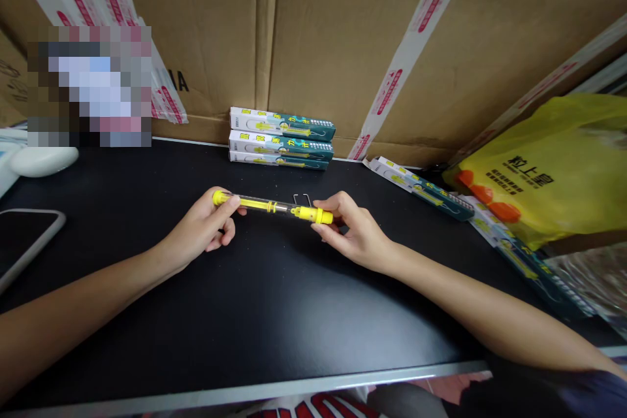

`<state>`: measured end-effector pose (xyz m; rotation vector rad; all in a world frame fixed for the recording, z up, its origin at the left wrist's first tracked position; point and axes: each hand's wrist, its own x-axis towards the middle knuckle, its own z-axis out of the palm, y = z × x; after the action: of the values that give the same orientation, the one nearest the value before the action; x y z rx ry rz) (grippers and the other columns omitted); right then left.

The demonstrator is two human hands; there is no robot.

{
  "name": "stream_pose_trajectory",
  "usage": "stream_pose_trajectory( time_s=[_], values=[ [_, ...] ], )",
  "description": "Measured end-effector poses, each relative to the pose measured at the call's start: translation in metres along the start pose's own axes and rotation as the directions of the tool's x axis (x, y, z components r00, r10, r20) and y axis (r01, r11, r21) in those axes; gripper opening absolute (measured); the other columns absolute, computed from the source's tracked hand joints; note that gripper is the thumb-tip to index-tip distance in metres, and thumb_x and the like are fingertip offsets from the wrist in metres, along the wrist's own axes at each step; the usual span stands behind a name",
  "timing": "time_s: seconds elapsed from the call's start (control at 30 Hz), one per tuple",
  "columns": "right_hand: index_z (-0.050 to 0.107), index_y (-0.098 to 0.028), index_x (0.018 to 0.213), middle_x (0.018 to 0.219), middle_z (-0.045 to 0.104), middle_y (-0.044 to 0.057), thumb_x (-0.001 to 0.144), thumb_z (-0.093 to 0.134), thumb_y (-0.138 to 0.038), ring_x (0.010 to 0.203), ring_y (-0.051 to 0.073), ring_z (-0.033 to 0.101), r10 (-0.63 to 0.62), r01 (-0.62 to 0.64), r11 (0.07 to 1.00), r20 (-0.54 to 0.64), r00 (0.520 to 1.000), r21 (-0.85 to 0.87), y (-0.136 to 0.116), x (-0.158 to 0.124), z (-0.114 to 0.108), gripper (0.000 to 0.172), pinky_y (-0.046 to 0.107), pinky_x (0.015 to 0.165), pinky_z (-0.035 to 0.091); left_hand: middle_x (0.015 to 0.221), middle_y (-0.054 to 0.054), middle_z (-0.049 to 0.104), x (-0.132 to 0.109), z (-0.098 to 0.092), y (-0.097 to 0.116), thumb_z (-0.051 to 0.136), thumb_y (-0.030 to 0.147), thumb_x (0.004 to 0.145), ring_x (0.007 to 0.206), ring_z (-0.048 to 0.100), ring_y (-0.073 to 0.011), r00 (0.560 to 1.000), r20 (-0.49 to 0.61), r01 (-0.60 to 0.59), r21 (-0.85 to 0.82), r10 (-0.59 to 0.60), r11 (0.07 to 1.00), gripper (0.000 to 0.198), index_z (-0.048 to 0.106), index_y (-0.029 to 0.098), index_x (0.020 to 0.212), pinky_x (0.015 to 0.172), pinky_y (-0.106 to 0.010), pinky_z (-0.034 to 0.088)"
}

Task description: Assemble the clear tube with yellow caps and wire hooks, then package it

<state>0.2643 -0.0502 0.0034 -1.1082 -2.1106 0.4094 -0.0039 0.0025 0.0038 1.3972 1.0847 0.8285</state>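
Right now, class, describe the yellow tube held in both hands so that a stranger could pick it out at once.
Find the black table in front of the cardboard wall. Above its middle, the left hand and right hand each pinch one end of a slim clear tube. Unlike the boxed ones stacked behind, it is unpacked, with yellow caps and a wire hook.

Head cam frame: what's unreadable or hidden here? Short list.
- Pixelated patch, upper left: blurred out, contents unknown.
- Yellow tube: left hand and right hand cover its ends; markings too small.
- Stacked boxes: print too small to read.
- Phone: cut off by the left edge, screen dark.
- Yellow bag: cut off by the right edge, contents hidden.
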Motion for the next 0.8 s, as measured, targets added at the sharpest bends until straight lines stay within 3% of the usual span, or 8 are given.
stream_pose_trajectory(
  time_s=[0.2,0.37,0.8],
  values=[
    [0.046,-0.022,0.104,0.069,0.05,-0.005,0.093,0.057,-0.03,0.052,0.009,0.053,0.059,-0.061,0.994,0.028,0.998,0.091,-0.002,0.0,0.001,0.018,0.022,0.051,0.044,0.071,0.003,0.055,0.0,-0.001,0.001,0.061,0.054,0.084,0.039,0.042,-0.0042,1.0,0.012,0.014,-0.016,-0.013,1.0,0.037,0.046,0.02,0.09,0.031,-0.015,0.021],
    [0.05,-0.022,0.106,0.067,0.051,-0.006,0.09,0.061,-0.029,0.052,0.009,0.049,0.03,-0.03,0.997,-0.012,0.999,0.066,0.001,0.0,0.0,0.021,0.022,0.048,0.041,0.083,0.0,0.058,0.0,0.0,0.0,0.062,0.054,0.083,0.041,0.045,-0.003,1.0,0.008,0.002,-0.03,-0.001,1.0,0.039,0.046,0.019,0.092,0.03,-0.014,0.022],
    [0.06,-0.021,0.107,0.098,0.069,0.005,0.087,0.069,-0.027,0.077,0.014,0.068,-0.046,0.054,0.996,-0.105,0.993,0.075,-0.001,0.009,-0.01,0.023,0.027,0.069,0.061,0.095,-0.004,0.062,0.002,-0.006,0.001,0.064,0.051,0.085,0.038,0.046,0.0003,1.0,0.015,0.009,-0.086,-0.008,0.996,0.037,0.052,0.016,0.087,0.028,-0.012,0.022]
  ],
)
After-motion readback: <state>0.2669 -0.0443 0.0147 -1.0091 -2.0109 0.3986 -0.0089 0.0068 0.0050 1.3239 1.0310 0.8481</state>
